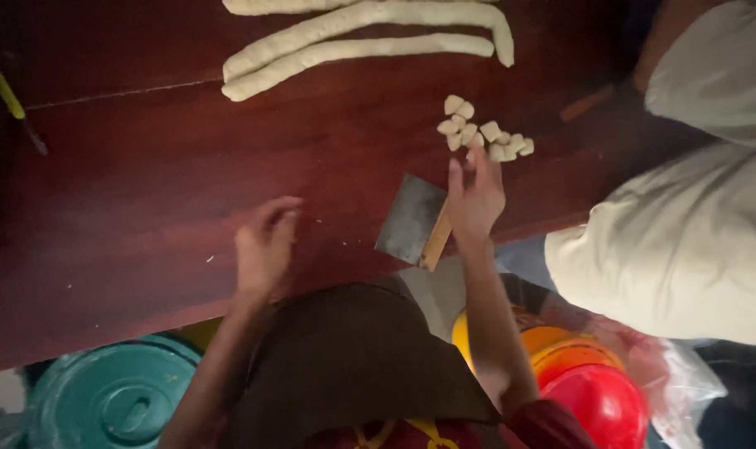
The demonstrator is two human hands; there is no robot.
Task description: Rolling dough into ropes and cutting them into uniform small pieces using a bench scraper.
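The right hand (475, 199), fingers (455, 176) clasping a wooden-handled steel dough scraper (411, 219), reaches just below small pale dough pieces (483, 131); left hand (264, 245) hovers loosely spread above the dark red wooden worktop (145, 191).

The table (145, 191) under my hands is dark red-brown wood. The long dough ropes (353, 46) are pale cream, and so are the little dough bits (482, 131). My scraper (411, 218) has a grey blade and a light brown wooden handle. Below, one lid (116, 399) is teal, one bucket (553, 341) is yellow-orange, and one lid (602, 403) is bright red. The cloth (686, 241) beside me is off-white.
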